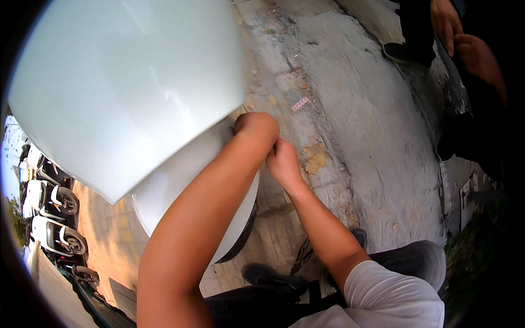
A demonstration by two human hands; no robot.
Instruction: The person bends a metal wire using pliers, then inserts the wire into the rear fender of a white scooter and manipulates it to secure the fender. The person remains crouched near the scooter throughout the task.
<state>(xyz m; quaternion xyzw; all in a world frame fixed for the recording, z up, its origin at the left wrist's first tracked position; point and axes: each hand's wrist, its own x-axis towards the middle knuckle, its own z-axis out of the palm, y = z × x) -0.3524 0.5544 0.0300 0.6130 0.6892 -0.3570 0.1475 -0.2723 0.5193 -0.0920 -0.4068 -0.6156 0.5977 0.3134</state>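
My left hand (257,124) bends down at the wrist beside the lower edge of a large glossy white panel (136,98). Its fingers are hidden behind the wrist. My right hand (283,162) meets it from the right, with its fingers curled in; whatever they hold is out of sight. Below the panel lies a second white curved surface (175,180), partly covered by my left forearm. A dark rounded edge, perhaps a tyre (240,236), shows under it.
Several white motorbikes (46,235) stand on paving at the left. At the upper right is another person in dark clothes, hands (465,46) together. A dry leaf (315,158) and a pink strip (300,104) lie on the rough concrete. My dark shoe (270,277) is below.
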